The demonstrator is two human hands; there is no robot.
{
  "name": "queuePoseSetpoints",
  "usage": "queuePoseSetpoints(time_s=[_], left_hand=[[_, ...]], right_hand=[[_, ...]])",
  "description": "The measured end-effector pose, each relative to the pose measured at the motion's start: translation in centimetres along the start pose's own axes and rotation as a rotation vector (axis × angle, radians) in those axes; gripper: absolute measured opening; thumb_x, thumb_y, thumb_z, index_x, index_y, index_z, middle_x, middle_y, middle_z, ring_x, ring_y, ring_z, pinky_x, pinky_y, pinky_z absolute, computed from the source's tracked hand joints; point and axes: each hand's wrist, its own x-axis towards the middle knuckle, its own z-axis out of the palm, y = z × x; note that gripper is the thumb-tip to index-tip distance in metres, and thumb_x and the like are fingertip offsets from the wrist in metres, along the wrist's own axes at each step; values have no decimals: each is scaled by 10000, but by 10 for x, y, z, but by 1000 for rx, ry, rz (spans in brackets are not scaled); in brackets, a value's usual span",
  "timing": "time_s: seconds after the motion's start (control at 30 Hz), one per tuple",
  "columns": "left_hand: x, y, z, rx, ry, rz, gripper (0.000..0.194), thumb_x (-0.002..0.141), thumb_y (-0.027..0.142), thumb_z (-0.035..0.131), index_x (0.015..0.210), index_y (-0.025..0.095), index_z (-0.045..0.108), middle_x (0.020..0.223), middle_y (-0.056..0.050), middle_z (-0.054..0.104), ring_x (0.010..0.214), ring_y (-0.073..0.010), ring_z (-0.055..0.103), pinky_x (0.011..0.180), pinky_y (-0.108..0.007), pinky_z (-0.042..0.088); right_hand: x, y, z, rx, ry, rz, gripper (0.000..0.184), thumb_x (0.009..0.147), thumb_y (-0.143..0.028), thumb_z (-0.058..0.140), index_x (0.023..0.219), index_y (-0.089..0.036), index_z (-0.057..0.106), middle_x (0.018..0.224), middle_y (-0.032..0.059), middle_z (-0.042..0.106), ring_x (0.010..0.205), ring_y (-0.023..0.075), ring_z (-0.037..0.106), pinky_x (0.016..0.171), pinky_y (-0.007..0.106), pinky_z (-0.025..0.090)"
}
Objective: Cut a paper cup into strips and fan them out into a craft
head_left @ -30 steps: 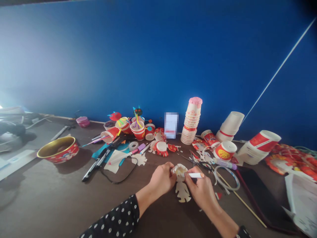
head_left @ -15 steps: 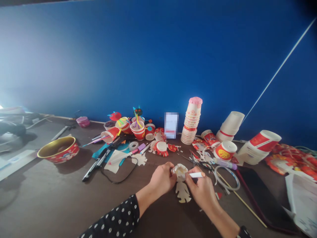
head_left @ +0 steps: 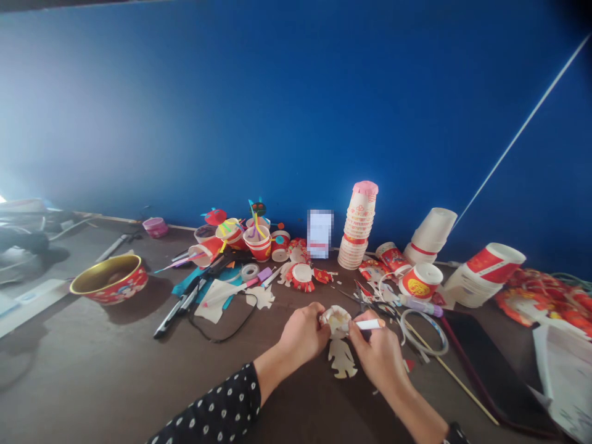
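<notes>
A cut paper cup piece [head_left: 342, 359] lies in front of me, its round end edged with folded flaps and a jagged, leaf-like tail pointing toward me. My left hand [head_left: 301, 333] is closed on the left rim of the round end. In my right hand [head_left: 380, 353] is a white marker pen [head_left: 369, 324], gripped between the fingers at the right side of the same piece. The pen's tip is hidden by my fingers, so I cannot tell whether it touches the paper. Scissors [head_left: 365, 302] lie just beyond my right hand.
Cup stacks [head_left: 354, 250] stand by the blue wall. Decorated cups [head_left: 258, 243], a glue gun [head_left: 178, 308] and a red bowl [head_left: 113, 290] are to the left. On the right lie a clear coil [head_left: 444, 345], a thin stick [head_left: 467, 385] and a dark tablet [head_left: 499, 370].
My right hand and the marker have shifted very slightly to the right along the paper piece's edge. My left hand and the piece stay where they were.
</notes>
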Motion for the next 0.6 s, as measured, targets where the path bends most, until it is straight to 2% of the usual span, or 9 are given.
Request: queuePoseSetpoints(time_s=[0.6], left_hand=[[0,-1,2,-13,12,8,204,693,225,483,867,176,575,592,5,604,553,-132,558,513,-202,346]], right_hand=[[1,2,2,-4,24,-15,235,804,-381,428,669,-206,509,537,10,597,483,166,582,474,219,380]])
